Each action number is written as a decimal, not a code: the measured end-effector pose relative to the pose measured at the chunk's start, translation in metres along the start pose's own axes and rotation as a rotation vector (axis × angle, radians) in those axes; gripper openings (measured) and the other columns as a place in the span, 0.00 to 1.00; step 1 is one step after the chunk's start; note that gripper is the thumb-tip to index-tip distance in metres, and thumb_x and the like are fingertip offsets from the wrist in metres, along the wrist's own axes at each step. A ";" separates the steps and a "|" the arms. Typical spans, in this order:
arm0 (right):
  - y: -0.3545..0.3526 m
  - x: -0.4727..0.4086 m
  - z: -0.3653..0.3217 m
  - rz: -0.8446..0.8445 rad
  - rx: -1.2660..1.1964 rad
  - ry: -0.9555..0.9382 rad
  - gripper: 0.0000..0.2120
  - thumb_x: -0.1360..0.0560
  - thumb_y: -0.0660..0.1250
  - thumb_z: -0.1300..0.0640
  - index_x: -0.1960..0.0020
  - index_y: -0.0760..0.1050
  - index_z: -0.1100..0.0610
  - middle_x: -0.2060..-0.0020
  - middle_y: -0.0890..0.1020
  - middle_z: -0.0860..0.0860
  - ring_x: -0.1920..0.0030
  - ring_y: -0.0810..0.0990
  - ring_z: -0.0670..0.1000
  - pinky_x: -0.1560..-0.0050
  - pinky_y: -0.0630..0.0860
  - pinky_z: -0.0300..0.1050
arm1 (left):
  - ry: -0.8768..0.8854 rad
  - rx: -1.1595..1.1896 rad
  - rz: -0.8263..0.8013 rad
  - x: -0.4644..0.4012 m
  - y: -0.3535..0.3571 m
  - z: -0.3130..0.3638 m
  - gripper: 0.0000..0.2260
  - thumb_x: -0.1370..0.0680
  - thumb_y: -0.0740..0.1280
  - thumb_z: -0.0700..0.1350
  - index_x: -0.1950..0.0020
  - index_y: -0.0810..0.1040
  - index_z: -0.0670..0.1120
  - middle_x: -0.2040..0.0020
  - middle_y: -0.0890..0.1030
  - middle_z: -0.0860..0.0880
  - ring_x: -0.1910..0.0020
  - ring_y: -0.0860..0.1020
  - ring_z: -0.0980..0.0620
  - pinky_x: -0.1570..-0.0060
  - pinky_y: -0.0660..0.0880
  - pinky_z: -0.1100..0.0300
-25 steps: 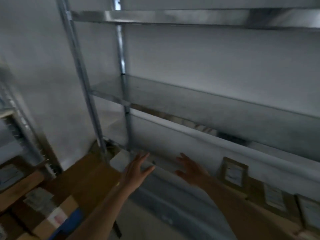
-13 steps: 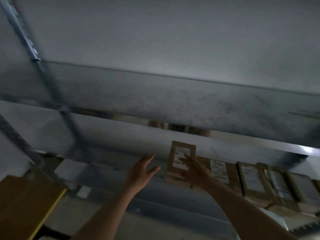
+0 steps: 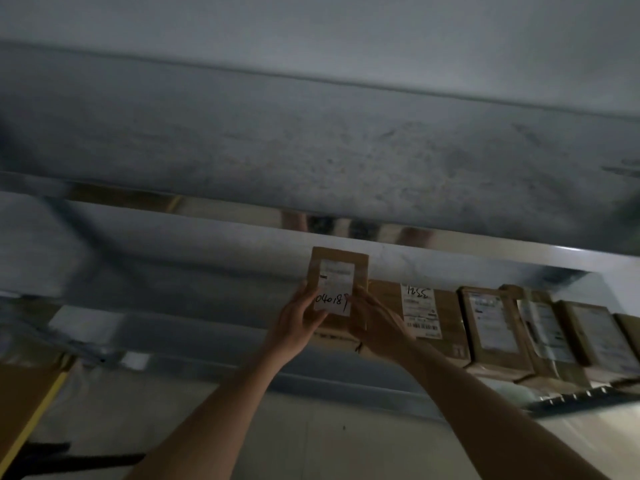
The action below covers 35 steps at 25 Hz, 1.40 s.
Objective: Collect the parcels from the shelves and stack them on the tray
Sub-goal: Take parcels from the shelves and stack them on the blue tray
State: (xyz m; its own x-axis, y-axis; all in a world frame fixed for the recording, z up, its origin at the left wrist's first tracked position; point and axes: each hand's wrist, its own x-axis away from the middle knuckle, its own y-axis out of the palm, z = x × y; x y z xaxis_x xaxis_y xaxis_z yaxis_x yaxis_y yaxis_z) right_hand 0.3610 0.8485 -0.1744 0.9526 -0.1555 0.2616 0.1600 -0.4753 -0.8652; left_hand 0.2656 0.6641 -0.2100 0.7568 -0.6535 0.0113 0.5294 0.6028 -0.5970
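Under the metal shelf (image 3: 346, 161), both hands clasp one upright brown parcel (image 3: 341, 271): left hand (image 3: 298, 323) and right hand (image 3: 377, 323) curl fingers round its lower edges, beside the shelved parcel row (image 3: 502, 330).

Head camera looks forward, close under a metal shelf (image 3: 311, 161).

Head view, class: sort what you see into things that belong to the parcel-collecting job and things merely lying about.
Belongs to the job:
- held parcel, gripped by left hand and right hand
- parcels on the shelf
- metal shelf

Just lying about:
- cardboard at lower left
- wall
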 end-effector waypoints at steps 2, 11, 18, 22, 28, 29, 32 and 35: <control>0.009 -0.003 0.007 0.021 0.000 -0.025 0.34 0.21 0.65 0.45 0.20 0.53 0.42 0.19 0.48 0.42 0.30 0.73 0.55 0.39 0.78 0.50 | -0.020 0.032 -0.008 -0.006 0.005 -0.005 0.25 0.20 0.59 0.64 0.24 0.60 0.64 0.21 0.55 0.56 0.23 0.59 0.52 0.29 0.67 0.46; 0.013 -0.015 0.011 0.049 -0.063 -0.075 0.34 0.22 0.65 0.45 0.20 0.54 0.46 0.19 0.47 0.44 0.24 0.64 0.54 0.32 0.74 0.50 | 0.022 0.045 -0.058 -0.014 0.002 -0.021 0.28 0.20 0.64 0.55 0.23 0.56 0.62 0.22 0.42 0.63 0.25 0.47 0.62 0.29 0.56 0.62; 0.021 -0.021 -0.003 0.106 -0.076 -0.110 0.38 0.20 0.62 0.46 0.19 0.43 0.47 0.20 0.39 0.43 0.20 0.44 0.51 0.22 0.58 0.52 | 0.004 0.119 -0.002 -0.011 -0.001 -0.034 0.31 0.24 0.61 0.65 0.22 0.58 0.61 0.20 0.47 0.60 0.23 0.52 0.62 0.33 0.63 0.69; 0.024 -0.022 -0.006 0.093 -0.070 -0.102 0.40 0.20 0.63 0.44 0.19 0.41 0.47 0.20 0.38 0.45 0.20 0.44 0.52 0.23 0.60 0.53 | 0.024 0.251 -0.023 -0.010 -0.004 -0.027 0.31 0.24 0.67 0.59 0.23 0.62 0.57 0.22 0.55 0.61 0.26 0.59 0.64 0.32 0.67 0.65; 0.015 -0.019 -0.034 0.007 -0.040 -0.181 0.38 0.21 0.64 0.45 0.19 0.46 0.49 0.19 0.41 0.46 0.21 0.55 0.55 0.26 0.67 0.51 | -0.031 0.194 0.074 0.025 -0.029 -0.026 0.34 0.30 0.67 0.67 0.26 0.64 0.62 0.25 0.58 0.64 0.28 0.63 0.63 0.33 0.69 0.63; 0.016 -0.019 -0.043 -0.006 -0.037 -0.200 0.39 0.21 0.64 0.45 0.19 0.46 0.49 0.19 0.41 0.46 0.21 0.55 0.56 0.26 0.66 0.54 | -0.044 0.200 0.097 0.034 -0.038 -0.025 0.34 0.32 0.67 0.68 0.28 0.63 0.63 0.26 0.59 0.65 0.29 0.64 0.65 0.35 0.69 0.65; 0.019 -0.020 -0.079 -0.024 -0.060 -0.268 0.39 0.21 0.64 0.43 0.19 0.47 0.49 0.19 0.42 0.46 0.20 0.51 0.54 0.23 0.61 0.56 | -0.072 0.272 0.166 0.062 -0.068 -0.028 0.32 0.31 0.72 0.65 0.28 0.67 0.63 0.27 0.63 0.65 0.30 0.68 0.65 0.34 0.73 0.56; 0.019 -0.017 -0.136 -0.030 -0.069 -0.366 0.38 0.21 0.65 0.44 0.19 0.49 0.50 0.19 0.45 0.46 0.20 0.49 0.52 0.21 0.56 0.53 | -0.116 0.260 0.282 0.109 -0.114 -0.033 0.31 0.29 0.74 0.62 0.27 0.69 0.63 0.24 0.64 0.59 0.28 0.69 0.55 0.32 0.72 0.48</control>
State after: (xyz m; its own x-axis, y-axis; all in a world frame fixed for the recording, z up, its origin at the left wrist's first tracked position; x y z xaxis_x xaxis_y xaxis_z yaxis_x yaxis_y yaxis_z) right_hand 0.3129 0.7245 -0.1374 0.9792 0.1733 0.1054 0.1834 -0.5339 -0.8254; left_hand 0.2757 0.5092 -0.1670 0.9168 -0.3986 -0.0243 0.3627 0.8566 -0.3670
